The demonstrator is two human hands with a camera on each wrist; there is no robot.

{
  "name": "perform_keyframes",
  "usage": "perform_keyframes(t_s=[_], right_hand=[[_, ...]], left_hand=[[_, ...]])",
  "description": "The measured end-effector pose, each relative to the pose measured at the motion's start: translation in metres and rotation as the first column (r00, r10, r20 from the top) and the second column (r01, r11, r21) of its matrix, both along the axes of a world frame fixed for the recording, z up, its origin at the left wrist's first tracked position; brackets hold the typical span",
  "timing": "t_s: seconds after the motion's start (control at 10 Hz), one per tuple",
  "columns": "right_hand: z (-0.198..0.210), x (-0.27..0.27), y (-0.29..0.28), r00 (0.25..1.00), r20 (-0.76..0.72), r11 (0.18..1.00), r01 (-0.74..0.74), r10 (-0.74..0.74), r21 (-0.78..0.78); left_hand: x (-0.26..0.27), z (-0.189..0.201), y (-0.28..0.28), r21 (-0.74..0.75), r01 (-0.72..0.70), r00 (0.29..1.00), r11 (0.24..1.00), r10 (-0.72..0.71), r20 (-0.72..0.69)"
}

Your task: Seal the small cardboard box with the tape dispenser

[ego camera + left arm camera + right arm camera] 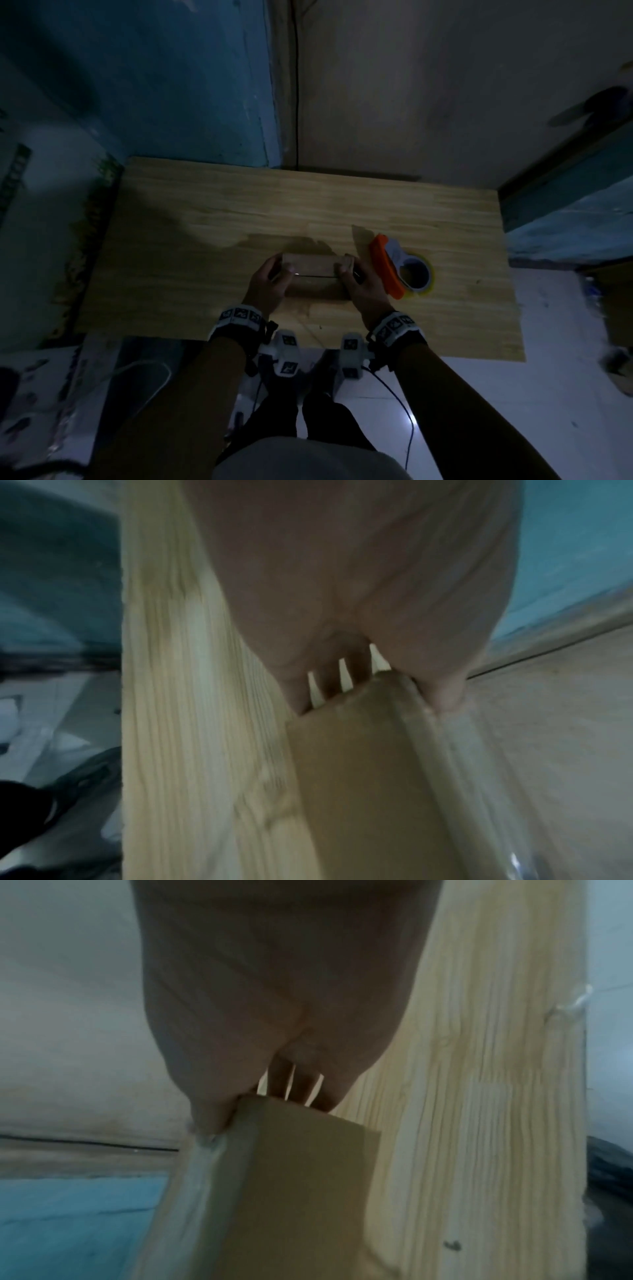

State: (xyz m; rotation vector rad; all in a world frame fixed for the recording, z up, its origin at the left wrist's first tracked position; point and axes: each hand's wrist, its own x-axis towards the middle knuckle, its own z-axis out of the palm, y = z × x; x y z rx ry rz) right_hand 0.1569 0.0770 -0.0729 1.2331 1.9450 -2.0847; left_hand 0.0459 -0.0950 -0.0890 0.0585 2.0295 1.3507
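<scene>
A small brown cardboard box [310, 272] lies on the wooden table [205, 212], with a shiny strip of clear tape along its top. My left hand [270, 279] grips its left end, thumb on top and fingers down the end face. At the other end my right hand [356, 279] grips the same way. The left wrist view shows the box [363, 791] under my thumb; the right wrist view shows the box [301, 1191] likewise. The tape dispenser [399, 269], orange and white with a roll of tape, lies just right of my right hand, untouched.
The table's near edge [308, 346] runs just behind my wrists. A blue and beige wall [308, 85] stands behind the table. The room is dim. White tiled floor [513, 394] lies to the right.
</scene>
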Motion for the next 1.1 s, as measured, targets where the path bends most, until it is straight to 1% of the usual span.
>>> perform_keyframes(t_s=[0.1, 0.2, 0.3, 0.4, 0.5, 0.6, 0.7, 0.8, 0.9, 1.0, 1.1], right_hand=[[-0.005, -0.001, 0.000, 0.999, 0.009, 0.995, -0.049, 0.048, 0.087], [0.001, -0.001, 0.002, 0.995, 0.010, 0.988, -0.095, 0.095, 0.120], [0.007, 0.001, -0.002, 0.991, 0.010, 0.977, -0.136, 0.136, 0.162], [0.005, 0.004, -0.007, 0.996, 0.026, 0.963, -0.088, 0.084, 0.256], [0.006, 0.005, -0.004, 0.994, 0.103, 0.979, -0.054, 0.034, 0.196], [0.005, 0.006, -0.001, 0.988, 0.127, 0.983, -0.108, 0.089, 0.150], [0.004, 0.006, -0.003, 0.990, 0.127, 0.985, -0.087, 0.068, 0.151], [0.003, 0.006, -0.004, 0.993, 0.103, 0.986, -0.067, 0.052, 0.152], [0.014, 0.010, -0.003, 0.990, 0.104, 0.980, -0.116, 0.100, 0.161], [0.019, 0.014, -0.003, 0.987, 0.081, 0.971, -0.155, 0.142, 0.180], [0.023, 0.012, -0.002, 1.000, -0.019, 0.960, 0.009, -0.004, 0.280]], left_hand=[[0.004, 0.003, 0.007, -0.028, 0.007, 0.996, 1.000, -0.009, -0.085], [0.005, 0.008, 0.013, -0.008, -0.052, 0.999, 0.999, 0.052, -0.015], [0.004, 0.014, 0.015, -0.046, -0.099, 0.994, 0.994, 0.101, 0.051], [0.003, 0.015, 0.011, -0.157, -0.068, 0.997, 0.985, 0.062, -0.043], [0.003, 0.014, 0.006, -0.131, -0.078, 0.997, 0.988, 0.074, -0.036], [0.006, 0.017, 0.002, -0.112, -0.028, 0.997, 0.993, 0.019, -0.079], [0.009, 0.019, 0.001, -0.136, -0.020, 0.992, 0.991, 0.003, -0.127], [0.010, 0.016, -0.001, -0.092, -0.023, 0.993, 0.995, 0.012, -0.118], [0.009, 0.011, -0.007, -0.025, -0.054, 0.997, 0.998, 0.052, -0.049], [0.008, 0.005, -0.013, 0.019, -0.095, 0.995, 0.995, 0.095, -0.019], [0.001, -0.006, -0.017, 0.052, -0.215, 0.974, 0.975, 0.218, -0.057]])
